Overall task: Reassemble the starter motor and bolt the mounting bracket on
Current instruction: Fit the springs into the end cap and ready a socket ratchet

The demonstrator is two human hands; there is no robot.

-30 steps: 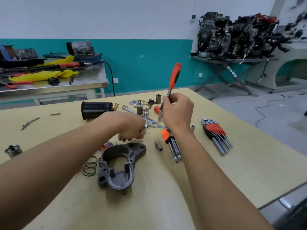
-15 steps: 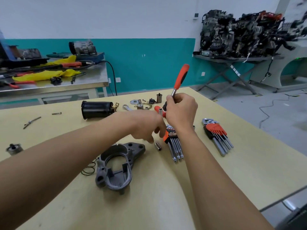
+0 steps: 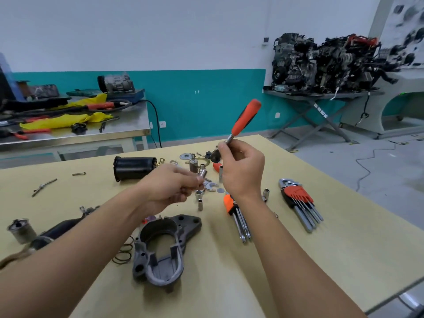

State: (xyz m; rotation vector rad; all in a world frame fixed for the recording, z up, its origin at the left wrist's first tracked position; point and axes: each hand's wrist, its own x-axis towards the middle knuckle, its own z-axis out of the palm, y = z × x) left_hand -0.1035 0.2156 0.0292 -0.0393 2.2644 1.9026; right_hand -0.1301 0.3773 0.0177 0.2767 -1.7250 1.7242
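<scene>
My right hand grips a ratchet wrench by its metal neck, the orange handle pointing up and right and the black head just left of my fingers. A small silver socket is pinched in my left hand, its tip close to the ratchet head. The grey cast starter housing lies on the table below my left wrist. A black motor cylinder lies on its side behind my left hand. A second dark motor part shows under my left forearm.
Loose sockets, washers and an open-end spanner are scattered between my hands. Two hex key sets lie to the right. Coil springs sit left of the housing, a small metal cylinder at far left. The table's right edge drops to the floor.
My left hand picked up a socket from the table and raised it toward the ratchet head. My right hand lifted the ratchet a little and tilted the handle further right.
</scene>
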